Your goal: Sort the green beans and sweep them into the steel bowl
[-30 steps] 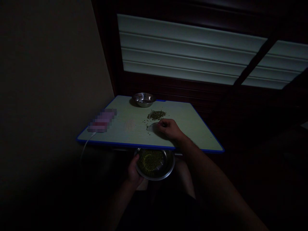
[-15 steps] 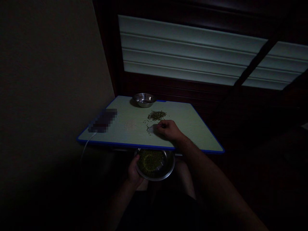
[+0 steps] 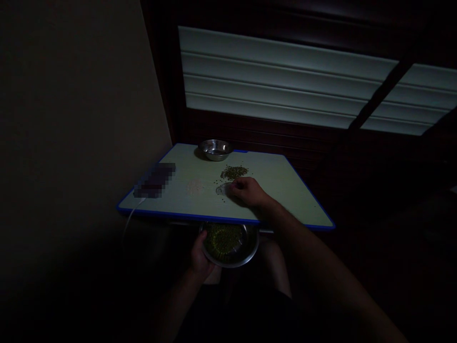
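My left hand (image 3: 202,256) grips the left rim of a metal bowl (image 3: 246,261), thumb over the edge. Small green beans (image 3: 223,239) lie in this bowl, which sits below the table's front edge. Over the tabletop, my right hand (image 3: 248,191) is closed on a small clear piece (image 3: 222,189), perhaps plastic; its exact kind is too dim to make out. Just beyond that hand a pile of small greenish-brown beans (image 3: 233,172) is spread on the table (image 3: 285,190), with a few loose ones near the clear piece.
A second metal bowl (image 3: 215,150) stands at the table's back edge. At the left lies a blurred-out flat object (image 3: 155,181) with a white cable (image 3: 130,220) hanging over the front edge. Pale specks (image 3: 195,186) mark the table's middle. A wall and dark-framed slatted panels rise behind.
My right hand and the clear piece have shifted only slightly near the beans. The blurred-out object at the left has turned from pinkish to dark. My left hand keeps the bowl in place.
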Tool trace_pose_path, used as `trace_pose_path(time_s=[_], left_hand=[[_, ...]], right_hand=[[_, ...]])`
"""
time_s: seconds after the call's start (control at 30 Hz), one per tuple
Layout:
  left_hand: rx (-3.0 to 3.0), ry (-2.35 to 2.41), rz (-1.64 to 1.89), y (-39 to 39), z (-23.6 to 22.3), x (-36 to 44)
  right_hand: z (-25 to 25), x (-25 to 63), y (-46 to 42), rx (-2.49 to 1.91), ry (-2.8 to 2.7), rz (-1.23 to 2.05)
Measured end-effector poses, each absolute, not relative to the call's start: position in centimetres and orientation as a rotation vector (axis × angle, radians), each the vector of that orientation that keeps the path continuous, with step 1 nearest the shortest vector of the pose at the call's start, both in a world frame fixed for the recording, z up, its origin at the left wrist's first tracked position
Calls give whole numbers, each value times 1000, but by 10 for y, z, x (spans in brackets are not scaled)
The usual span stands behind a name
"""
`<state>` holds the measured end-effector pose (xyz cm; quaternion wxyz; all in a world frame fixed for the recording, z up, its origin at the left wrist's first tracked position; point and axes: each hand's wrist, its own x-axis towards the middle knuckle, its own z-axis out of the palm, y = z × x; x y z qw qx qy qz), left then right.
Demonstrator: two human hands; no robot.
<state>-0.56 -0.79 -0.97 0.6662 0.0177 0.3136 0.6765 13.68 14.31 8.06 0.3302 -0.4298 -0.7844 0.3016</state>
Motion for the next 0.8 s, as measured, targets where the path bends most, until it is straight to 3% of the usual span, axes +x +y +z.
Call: trace_pose_path(time_s=[0.17, 0.3, 0.4, 0.63, 0.8], left_hand=[[16, 727, 1561, -7, -11, -6], [8, 732, 1598, -7, -12, -6], [1, 732, 1606, -7, -11, -5], [-40, 694, 1613, -7, -12, -4], [-110, 639, 1526, -8, -17, -7]], right_hand=[[89, 141, 137, -1023, -2045, 1128], [92, 141, 133, -1019, -2079, 1165], [95, 136, 135, -1030, -2082, 954], [128, 79, 138, -1187, -2450, 46], [142, 15, 154, -1119, -2740, -222]])
